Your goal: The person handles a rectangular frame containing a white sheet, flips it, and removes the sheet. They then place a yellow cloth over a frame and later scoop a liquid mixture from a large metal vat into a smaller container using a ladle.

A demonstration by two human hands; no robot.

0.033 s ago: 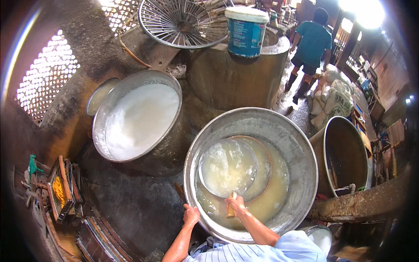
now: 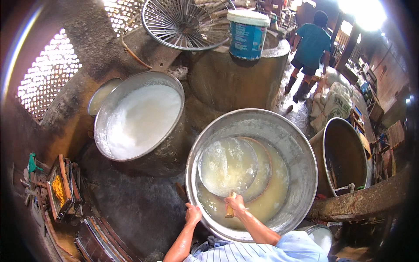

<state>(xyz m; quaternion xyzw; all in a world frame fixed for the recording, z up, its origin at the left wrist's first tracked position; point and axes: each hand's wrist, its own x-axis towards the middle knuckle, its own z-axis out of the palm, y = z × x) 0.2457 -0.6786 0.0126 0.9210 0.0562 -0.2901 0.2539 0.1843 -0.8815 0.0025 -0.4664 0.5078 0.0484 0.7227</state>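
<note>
My right hand point(image 2: 235, 204) is wrapped round the short wooden handle point(image 2: 229, 212) of a large round ladle. The ladle's wide bowl point(image 2: 228, 167) lies in cloudy yellowish liquid inside a big metal vat point(image 2: 301, 148). White foam and pale bits show on the liquid in the bowl. Behind and right of the bowl, a brownish round rim point(image 2: 269, 174) shows in the vat; what it belongs to is unclear. My left hand point(image 2: 193, 214) grips the vat's near left rim, its fingers closed and partly hidden.
A vat of white frothy liquid point(image 2: 144, 120) stands at left. A lidded blue bucket point(image 2: 247, 37) and a slatted metal wheel point(image 2: 185, 26) are behind. At right stands a dark-inside vat point(image 2: 345, 153). A person point(image 2: 313, 43) is farther back, near stacked sacks point(image 2: 334, 100).
The whole view has shifted very slightly. Both hands and the ladle keep their places at the vat.
</note>
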